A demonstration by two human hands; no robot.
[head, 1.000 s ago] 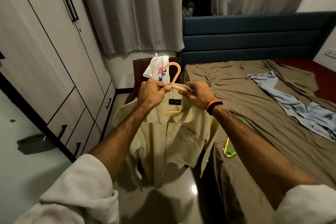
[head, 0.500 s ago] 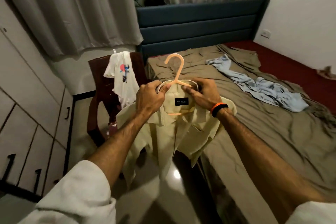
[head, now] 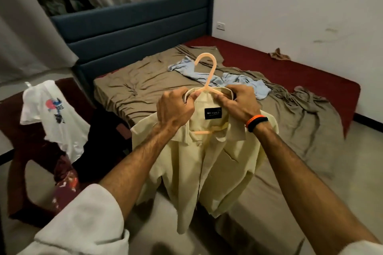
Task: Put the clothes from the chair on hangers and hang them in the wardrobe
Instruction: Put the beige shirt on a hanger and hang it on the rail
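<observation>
Head view: L hand (head: 175, 109) and R hand (head: 238, 103) are both up in front of the chest, each curled tight on the collar of a pale yellow shirt (head: 207, 163) w/ a peach plastic hanger (head: 207, 76) inside it. L fingers wrap the collar's left end and the hanger shoulder under it; R thumb and fingers pinch the collar's right end against the other hanger arm. Hook stands upright between the two hands, the hanger's lower bar shows thru the open neck below the black label. Shirt hangs in mid-air over the bed edge, front open, sleeves drooping; not in any wardrobe.

Holders: dark brown chair (head: 18, 143) at left carries a white printed tee (head: 53, 118) draped on its back, plus a dark garment (head: 99, 143) and a maroon patterned cloth (head: 64, 182) on the seat. Bed (head: 279, 64) w/ blue headboard (head: 132, 27) holds a rumpled brown sheet (head: 145, 89) and a light blue shirt (head: 238, 80) lying on it, beyond the hands.

Vs. half a sec ago: view has swung further right, so the cabinet doors at left are out of frame and more white wall shows. Hands' hold on collar and hanger looks unchanged; chair and tee sit further left in frame.
</observation>
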